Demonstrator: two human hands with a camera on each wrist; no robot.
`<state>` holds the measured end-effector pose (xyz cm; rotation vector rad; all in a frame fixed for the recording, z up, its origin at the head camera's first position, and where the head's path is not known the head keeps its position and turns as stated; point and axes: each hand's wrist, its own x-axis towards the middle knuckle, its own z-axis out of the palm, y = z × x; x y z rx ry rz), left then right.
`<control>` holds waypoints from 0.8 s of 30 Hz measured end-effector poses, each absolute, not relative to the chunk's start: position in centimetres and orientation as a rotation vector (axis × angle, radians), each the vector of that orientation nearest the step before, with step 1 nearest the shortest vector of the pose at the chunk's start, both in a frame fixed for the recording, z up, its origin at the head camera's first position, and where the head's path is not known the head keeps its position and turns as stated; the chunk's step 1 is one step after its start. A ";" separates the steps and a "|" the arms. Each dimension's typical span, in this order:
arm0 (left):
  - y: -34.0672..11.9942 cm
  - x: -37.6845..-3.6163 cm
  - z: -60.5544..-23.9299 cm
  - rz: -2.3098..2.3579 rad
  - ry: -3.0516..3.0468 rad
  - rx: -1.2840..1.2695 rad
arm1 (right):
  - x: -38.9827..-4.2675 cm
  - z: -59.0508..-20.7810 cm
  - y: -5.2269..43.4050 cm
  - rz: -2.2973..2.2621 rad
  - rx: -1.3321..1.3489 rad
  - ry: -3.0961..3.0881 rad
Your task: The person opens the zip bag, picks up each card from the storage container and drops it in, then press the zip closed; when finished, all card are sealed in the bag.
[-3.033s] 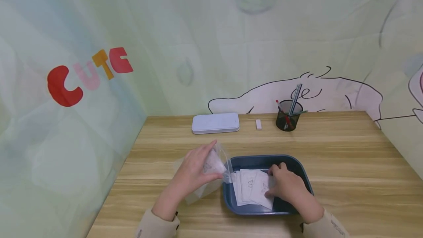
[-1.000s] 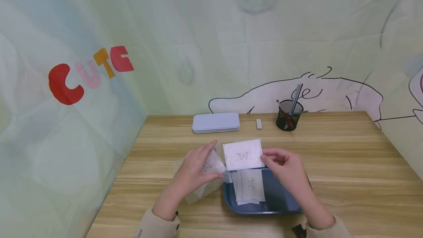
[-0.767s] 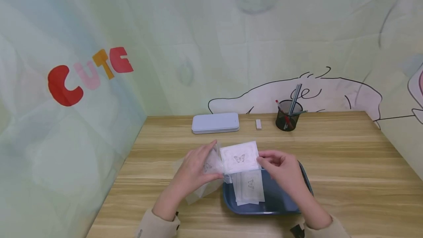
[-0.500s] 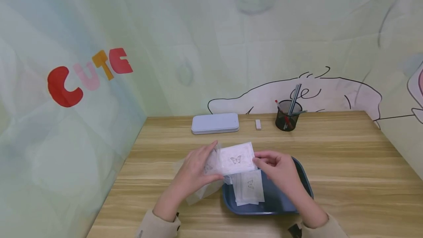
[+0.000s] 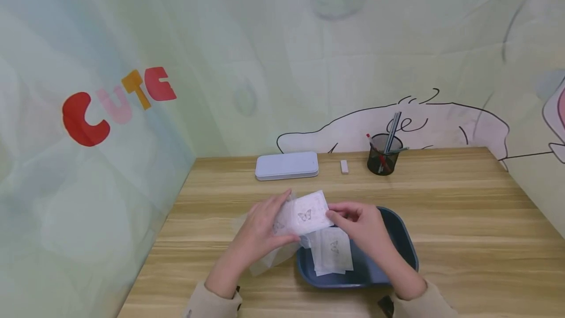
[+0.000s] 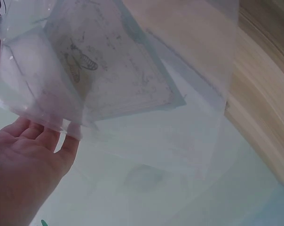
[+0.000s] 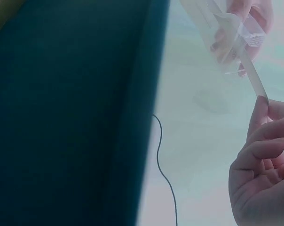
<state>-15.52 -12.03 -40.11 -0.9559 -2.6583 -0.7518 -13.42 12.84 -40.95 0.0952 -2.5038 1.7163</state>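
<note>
The butterfly card is pinched at its right edge by the right hand, thumb and fingertips closed on the paper, and its left part already overlaps the mouth of the clear plastic bag, which the left hand holds open with fingers curled around the film; in the left wrist view a card with a butterfly print shows through the bag's wall just above the palm, though I cannot tell from it whether this is the card going in or one inside already. By my reading, the step in hand is sliding this card into the bag, and it is partway: the leading edge is at or just past the opening, while the half nearest the right fingers is outside. Just below the pinch, a few more cards lie stacked at the left end of the dark blue tray, so several cards seem left to bag; how many is hard to count. Beyond both hands, well apart on the wooden table, sit a pale flat case, a small white eraser and a mesh pen cup near the wall
</note>
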 end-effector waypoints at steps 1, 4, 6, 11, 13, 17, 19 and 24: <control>-12.0 -15.5 -40.2 -0.752 -2.658 -0.957 | -13.4 -40.9 12.7 1.705 0.117 -2.492; -12.0 -15.5 -40.3 -0.750 -2.653 -0.957 | -13.5 -41.0 12.2 1.674 0.179 -2.446; -12.1 -15.5 -40.3 -0.755 -2.642 -0.963 | -13.5 -41.1 11.8 1.641 0.218 -2.421; -12.0 -15.6 -40.3 -0.759 -2.612 -0.989 | -13.4 -41.4 10.8 1.568 0.274 -2.415; -11.9 -15.6 -40.4 -0.763 -2.596 -1.000 | -13.2 -41.5 10.4 1.564 0.295 -2.430; -11.8 -15.5 -40.5 -0.761 -2.587 -1.012 | -13.0 -41.8 9.8 1.543 0.345 -2.461; -11.8 -15.5 -40.5 -0.754 -2.592 -1.014 | -13.0 -41.9 9.6 1.527 0.367 -2.473; -11.6 -15.4 -40.6 -0.758 -2.596 -1.013 | -13.0 -42.2 9.3 1.491 0.430 -2.494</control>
